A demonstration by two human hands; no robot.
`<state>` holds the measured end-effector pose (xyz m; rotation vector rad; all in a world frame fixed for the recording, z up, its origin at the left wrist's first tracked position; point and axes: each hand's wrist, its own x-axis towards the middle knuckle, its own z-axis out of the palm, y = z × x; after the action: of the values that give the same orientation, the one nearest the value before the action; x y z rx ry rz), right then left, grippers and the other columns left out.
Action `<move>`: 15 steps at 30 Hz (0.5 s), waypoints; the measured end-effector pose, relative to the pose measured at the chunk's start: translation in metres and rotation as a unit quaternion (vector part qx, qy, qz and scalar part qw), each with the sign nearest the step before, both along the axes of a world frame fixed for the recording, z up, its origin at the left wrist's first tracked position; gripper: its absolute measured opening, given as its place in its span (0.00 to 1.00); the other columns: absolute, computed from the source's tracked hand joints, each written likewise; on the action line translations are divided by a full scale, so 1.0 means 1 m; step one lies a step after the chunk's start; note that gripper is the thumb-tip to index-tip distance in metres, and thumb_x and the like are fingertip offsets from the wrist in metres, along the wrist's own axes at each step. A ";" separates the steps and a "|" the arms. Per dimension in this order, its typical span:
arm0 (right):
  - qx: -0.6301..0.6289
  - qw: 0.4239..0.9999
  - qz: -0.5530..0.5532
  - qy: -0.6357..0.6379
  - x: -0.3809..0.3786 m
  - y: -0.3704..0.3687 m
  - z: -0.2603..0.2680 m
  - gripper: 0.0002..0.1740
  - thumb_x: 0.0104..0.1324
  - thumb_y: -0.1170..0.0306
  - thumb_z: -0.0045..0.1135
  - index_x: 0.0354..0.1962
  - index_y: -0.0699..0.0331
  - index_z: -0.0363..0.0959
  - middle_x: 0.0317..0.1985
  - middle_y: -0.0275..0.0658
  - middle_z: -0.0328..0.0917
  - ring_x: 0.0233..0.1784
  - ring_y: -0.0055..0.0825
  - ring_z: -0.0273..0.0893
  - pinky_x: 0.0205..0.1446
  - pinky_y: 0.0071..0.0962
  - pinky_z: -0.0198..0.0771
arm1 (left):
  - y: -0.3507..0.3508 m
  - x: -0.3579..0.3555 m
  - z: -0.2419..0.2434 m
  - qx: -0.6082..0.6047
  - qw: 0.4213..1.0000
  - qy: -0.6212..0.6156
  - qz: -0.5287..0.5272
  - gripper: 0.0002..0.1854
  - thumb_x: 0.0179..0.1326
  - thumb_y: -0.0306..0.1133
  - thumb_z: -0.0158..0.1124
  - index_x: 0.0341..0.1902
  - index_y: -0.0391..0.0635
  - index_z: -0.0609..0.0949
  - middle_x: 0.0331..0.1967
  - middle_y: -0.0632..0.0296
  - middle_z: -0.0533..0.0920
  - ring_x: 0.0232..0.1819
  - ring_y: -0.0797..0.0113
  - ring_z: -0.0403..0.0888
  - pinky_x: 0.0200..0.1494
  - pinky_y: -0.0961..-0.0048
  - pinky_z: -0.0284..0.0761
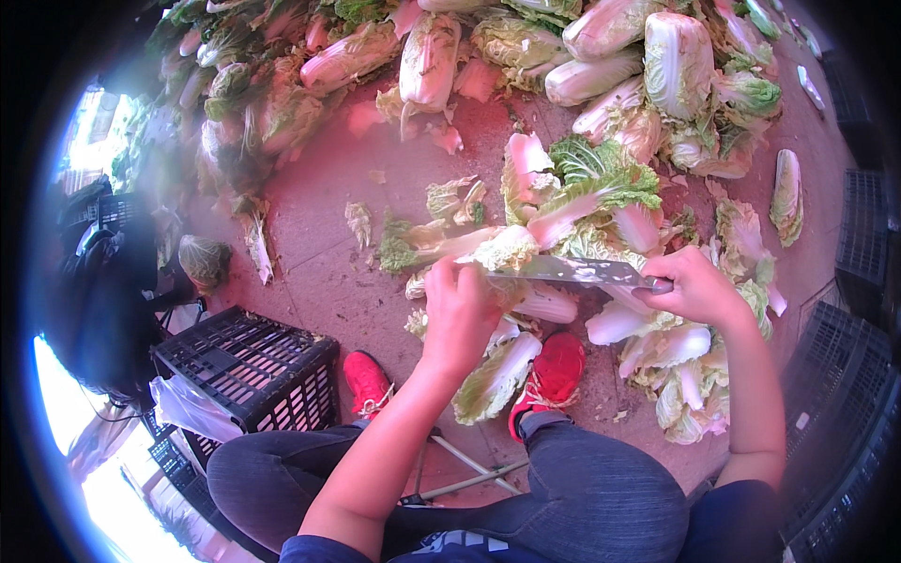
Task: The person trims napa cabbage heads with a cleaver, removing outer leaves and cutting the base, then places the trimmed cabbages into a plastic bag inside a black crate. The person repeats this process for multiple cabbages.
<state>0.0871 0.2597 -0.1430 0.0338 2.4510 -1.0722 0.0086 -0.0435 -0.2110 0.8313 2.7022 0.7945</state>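
Note:
My right hand (697,285) grips the handle of a broad-bladed kitchen knife (577,270). Its blade extends leftward, almost level, toward my left hand (461,317). The fingers of that hand are curled around a napa cabbage (508,245), much of which the hand and the blade hide. The blade's far end lies at the cabbage; whether it has entered it I cannot tell. Beneath and beyond the knife is a heap of loose cabbage leaves (563,211). A single trimmed leaf (498,380) lies beside my right red shoe (559,366).
Whole napa cabbages (429,63) are piled along the far side. More cut leaves (683,366) lie at right. A black plastic crate (246,359) stands left of my left shoe (367,380), with a white plastic bag (190,408) against it. Further crates (838,380) line the right edge.

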 end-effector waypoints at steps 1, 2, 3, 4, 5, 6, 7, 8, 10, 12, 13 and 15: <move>0.018 1.000 -0.001 -0.016 -0.001 0.001 -0.004 0.08 0.53 0.69 0.63 0.26 0.64 0.76 0.18 0.44 0.72 0.21 0.40 0.71 0.28 0.32 0.66 | 0.000 0.001 -0.001 0.003 1.000 0.001 0.007 0.33 0.33 0.25 0.73 0.50 0.35 0.71 0.49 0.46 0.68 0.50 0.47 0.67 0.54 0.56 0.67; 0.025 1.000 0.001 -0.014 -0.003 0.001 -0.008 0.08 0.53 0.69 0.63 0.26 0.64 0.76 0.18 0.45 0.72 0.21 0.40 0.71 0.28 0.32 0.66 | 0.000 0.002 -0.001 0.003 1.000 -0.001 0.006 0.34 0.33 0.25 0.73 0.50 0.35 0.71 0.49 0.47 0.69 0.50 0.47 0.67 0.55 0.56 0.66; 0.029 1.000 0.002 -0.004 -0.005 0.002 -0.012 0.08 0.54 0.68 0.62 0.26 0.64 0.76 0.19 0.45 0.73 0.21 0.41 0.71 0.28 0.32 0.66 | -0.001 0.003 -0.001 0.000 1.000 -0.007 0.009 0.34 0.33 0.25 0.73 0.50 0.35 0.71 0.49 0.47 0.69 0.51 0.47 0.67 0.55 0.57 0.66; 0.038 0.999 -0.007 -0.021 -0.009 0.002 -0.017 0.08 0.54 0.68 0.62 0.27 0.64 0.76 0.19 0.45 0.73 0.22 0.41 0.71 0.28 0.32 0.66 | -0.001 0.005 -0.001 0.002 1.000 0.006 -0.003 0.34 0.34 0.25 0.72 0.50 0.36 0.71 0.50 0.48 0.70 0.51 0.47 0.67 0.55 0.57 0.66; 0.046 0.998 -0.017 -0.031 -0.014 0.001 -0.022 0.08 0.54 0.68 0.62 0.27 0.64 0.76 0.19 0.46 0.73 0.22 0.42 0.71 0.28 0.33 0.66 | -0.001 0.007 -0.001 0.001 1.000 0.014 -0.013 0.34 0.34 0.25 0.72 0.50 0.36 0.71 0.50 0.49 0.71 0.51 0.48 0.67 0.55 0.57 0.66; 0.057 0.997 -0.023 -0.057 -0.020 0.001 -0.028 0.09 0.54 0.67 0.61 0.27 0.65 0.76 0.19 0.46 0.73 0.23 0.42 0.71 0.29 0.33 0.66 | 0.000 0.009 0.000 0.004 1.000 0.024 -0.014 0.34 0.34 0.25 0.72 0.50 0.36 0.71 0.51 0.49 0.72 0.51 0.48 0.68 0.56 0.58 0.66; 0.072 0.997 -0.031 -0.019 -0.028 0.001 -0.034 0.09 0.55 0.67 0.61 0.27 0.64 0.76 0.19 0.46 0.73 0.22 0.42 0.71 0.28 0.33 0.66 | 0.000 0.011 0.001 -0.002 1.000 0.009 -0.026 0.34 0.34 0.25 0.72 0.51 0.37 0.71 0.52 0.50 0.72 0.50 0.48 0.68 0.56 0.58 0.65; 0.090 0.995 -0.036 0.003 -0.035 0.000 -0.040 0.09 0.55 0.66 0.61 0.27 0.64 0.76 0.19 0.46 0.73 0.21 0.41 0.71 0.28 0.33 0.66 | 0.000 0.012 0.001 -0.005 1.000 -0.003 -0.031 0.34 0.34 0.26 0.72 0.51 0.38 0.71 0.53 0.51 0.73 0.50 0.48 0.68 0.56 0.57 0.65; 0.110 0.992 -0.066 -0.006 -0.038 0.002 -0.044 0.10 0.55 0.66 0.61 0.25 0.65 0.76 0.18 0.45 0.73 0.20 0.40 0.71 0.28 0.32 0.66 | 0.001 0.010 0.003 -0.052 0.997 -0.005 -0.049 0.35 0.34 0.27 0.72 0.52 0.39 0.71 0.55 0.52 0.74 0.49 0.50 0.69 0.56 0.57 0.64; 0.073 0.994 -0.078 -0.018 -0.030 0.004 -0.040 0.10 0.55 0.66 0.62 0.25 0.65 0.75 0.18 0.45 0.73 0.21 0.41 0.72 0.28 0.33 0.67 | 0.000 0.002 0.003 -0.070 0.997 0.004 -0.040 0.36 0.33 0.27 0.72 0.53 0.40 0.71 0.56 0.52 0.74 0.49 0.50 0.69 0.55 0.57 0.63; 0.068 0.993 -0.085 -0.049 -0.021 0.004 -0.036 0.10 0.55 0.66 0.62 0.24 0.65 0.75 0.19 0.45 0.73 0.21 0.41 0.72 0.28 0.33 0.67 | -0.002 -0.002 0.003 -0.085 0.996 -0.002 -0.037 0.36 0.33 0.27 0.72 0.53 0.41 0.71 0.56 0.52 0.74 0.49 0.50 0.69 0.55 0.56 0.63; 0.026 0.996 -0.058 -0.054 -0.004 0.005 -0.026 0.09 0.54 0.67 0.63 0.25 0.65 0.75 0.19 0.45 0.74 0.23 0.42 0.73 0.28 0.33 0.67 | -0.002 -0.006 0.003 -0.068 0.997 -0.006 -0.029 0.35 0.33 0.25 0.71 0.53 0.41 0.72 0.53 0.51 0.72 0.49 0.51 0.69 0.52 0.58 0.65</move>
<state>0.0833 0.2648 -0.1695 0.2480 2.4039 -1.0263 0.0022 -0.0454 -0.2084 0.8659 2.6742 0.5927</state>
